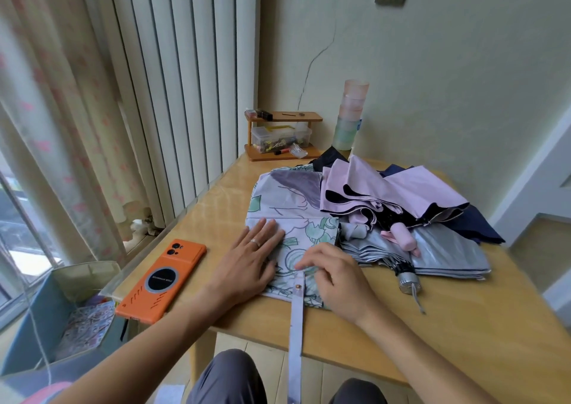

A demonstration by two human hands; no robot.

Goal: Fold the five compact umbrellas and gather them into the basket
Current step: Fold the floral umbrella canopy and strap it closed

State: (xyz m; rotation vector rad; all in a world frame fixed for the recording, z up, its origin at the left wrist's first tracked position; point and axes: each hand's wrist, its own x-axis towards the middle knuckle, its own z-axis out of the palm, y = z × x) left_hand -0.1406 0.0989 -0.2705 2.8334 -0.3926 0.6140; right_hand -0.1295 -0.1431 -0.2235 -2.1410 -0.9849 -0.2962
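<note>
Down on the floor at far left sits a blue fabric basket with beige lining (pixel 31 326), and inside it there's a flowery patterned bundle (pixel 85 326); can't tell if that's an umbrella. Up on the light wooden table (pixel 463 326) lies an orange phone (pixel 160 280). Next to it the left hand (pixel 250 258) lies flat, fingers straight, pressing on the white floral-print umbrella (pixel 290 209). The right hand (pixel 333 277) has curled fingers pinching that umbrella's cloth just by its lilac snap strap (pixel 295 326), which dangles over the table edge. At the back, a small wooden two-tier shelf (pixel 282 117) holds a clear plastic box (pixel 279 136) of colourful bits, with a stack of pastel plastic cups (pixel 350 116) beside it. Further right, unfolded in a pile: a pink black-lined umbrella (pixel 386 193), a silver umbrella (pixel 432 255), and a navy umbrella (pixel 482 224).
</note>
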